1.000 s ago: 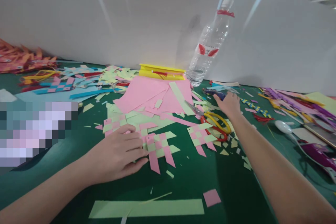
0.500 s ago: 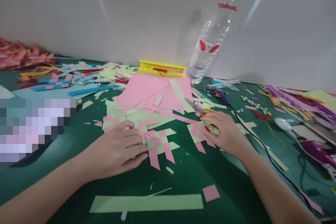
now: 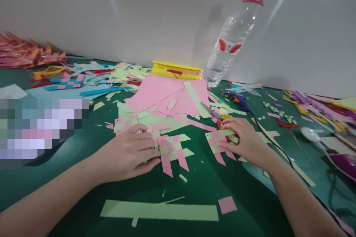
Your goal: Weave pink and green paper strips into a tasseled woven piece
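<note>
My left hand [image 3: 126, 155] rests low over the table, its fingers loosely stretched out and slightly apart. Its fingertips are at the edge of a pink and green woven paper fish [image 3: 170, 144], and they partly cover more woven pieces behind them. Over on the right, my right hand [image 3: 241, 139] has thumb and fingers curled around another woven paper fish [image 3: 214, 141], whose far end they hide. Just beyond the right hand lie scissors [image 3: 215, 114], their handles partly covered by it. In front of both hands lies a green paper strip [image 3: 161, 210], with a pink paper square [image 3: 227, 205] beside it.
Pink sheets [image 3: 158, 92] lie by a yellow folder [image 3: 178, 69]. A plastic bottle [image 3: 233, 40] leans on the back wall. A glue gun [image 3: 236, 100] with its cable is at right, near a white spoon [image 3: 310, 134]. Orange paper crafts [image 3: 27, 52] and coloured scraps sit at left.
The view has shifted a little, so everything sits slightly further right in the picture. Both hands keep nearly the same places beside the woven fish.
</note>
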Available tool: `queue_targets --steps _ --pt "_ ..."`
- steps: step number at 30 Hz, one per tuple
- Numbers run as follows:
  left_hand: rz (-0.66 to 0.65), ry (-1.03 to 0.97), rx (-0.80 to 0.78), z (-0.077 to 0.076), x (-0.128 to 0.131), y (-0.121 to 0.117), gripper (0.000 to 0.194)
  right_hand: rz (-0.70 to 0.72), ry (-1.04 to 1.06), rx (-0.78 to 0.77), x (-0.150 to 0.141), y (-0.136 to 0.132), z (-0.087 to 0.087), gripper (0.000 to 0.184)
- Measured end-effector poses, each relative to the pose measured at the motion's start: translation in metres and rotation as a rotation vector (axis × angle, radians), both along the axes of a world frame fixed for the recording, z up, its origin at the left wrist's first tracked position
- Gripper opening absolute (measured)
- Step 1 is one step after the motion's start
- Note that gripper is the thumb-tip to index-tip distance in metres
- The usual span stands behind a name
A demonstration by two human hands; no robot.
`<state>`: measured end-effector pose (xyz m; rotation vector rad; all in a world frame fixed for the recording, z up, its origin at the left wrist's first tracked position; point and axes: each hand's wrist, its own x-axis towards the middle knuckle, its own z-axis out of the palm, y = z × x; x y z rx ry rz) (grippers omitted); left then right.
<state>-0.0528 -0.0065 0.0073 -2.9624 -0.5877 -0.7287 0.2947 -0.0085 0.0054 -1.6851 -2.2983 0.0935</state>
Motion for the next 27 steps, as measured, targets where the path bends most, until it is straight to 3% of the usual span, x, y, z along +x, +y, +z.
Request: queue_targets --steps 4,11,17,27 --pt "0.007 0.019 0.012 -0.001 -0.001 0.000 0.029 -0.010 0.078 -0.052 0.000 -0.002 0.012 0.019" --pt "0.003 0.015 0.005 -0.002 0.000 0.001 0.031 -0.037 0.297 -0.319 -0.004 -0.012 0.031 0.021" --pt "0.013 0.013 -0.031 -0.003 0.001 0.000 0.031 0.015 0.488 -0.364 -0.021 -0.014 0.023 0.022" --pt "-0.026 0.028 -0.031 -0.006 0.002 0.000 0.030 0.020 0.571 -0.448 -0.056 -0.021 0.011 0.024"
